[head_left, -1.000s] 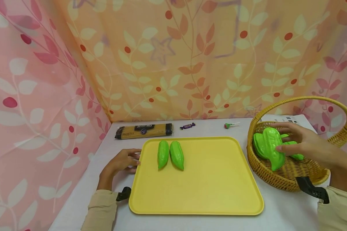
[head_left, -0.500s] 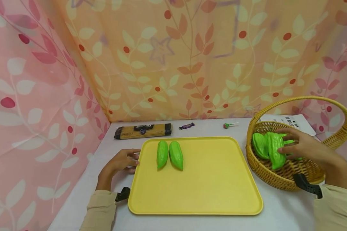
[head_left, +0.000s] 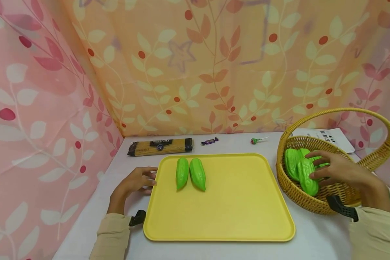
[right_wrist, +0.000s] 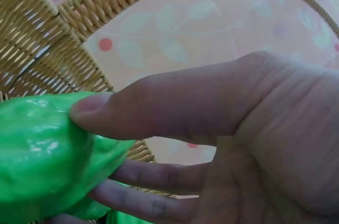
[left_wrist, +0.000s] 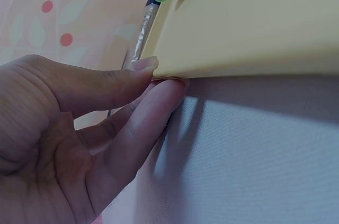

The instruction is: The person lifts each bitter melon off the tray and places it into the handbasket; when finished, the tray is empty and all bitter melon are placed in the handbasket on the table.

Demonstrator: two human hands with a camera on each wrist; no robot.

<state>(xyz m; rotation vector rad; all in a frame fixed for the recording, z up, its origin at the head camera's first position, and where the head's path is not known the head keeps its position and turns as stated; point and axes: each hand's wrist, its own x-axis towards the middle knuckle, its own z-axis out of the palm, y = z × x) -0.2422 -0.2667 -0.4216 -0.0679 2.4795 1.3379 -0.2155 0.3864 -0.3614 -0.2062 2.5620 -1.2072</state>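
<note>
In the head view, my right hand [head_left: 339, 169] is in the wicker basket [head_left: 292, 187], holding a glossy green bitter melon [head_left: 307, 177]. The right wrist view shows the thumb pressed on the bitter melon [right_wrist: 42, 150] and fingers at its other side. More green bitter melons [head_left: 291, 162] lie behind it in the basket, partly covered by the hand. At the yellow tray's left edge, my left hand [head_left: 134, 180] pinches the rim, thumb on top and fingers underneath, as the left wrist view of the tray [left_wrist: 254, 28] shows. Two bitter melons [head_left: 190, 174] lie side by side on the tray.
Behind the tray lie a pack of spaghetti [head_left: 160, 147], a purple wrapped candy [head_left: 209, 141] and a lollipop [head_left: 256, 140]. A white printed sheet [head_left: 336, 139] lies behind the basket, whose tall handle [head_left: 344, 110] arches over it. Patterned curtains stand at the back and sides.
My right hand has shifted slightly left and lower with the bitter melon, which now sits deeper in the basket against the others. My left hand stays at the tray's edge.
</note>
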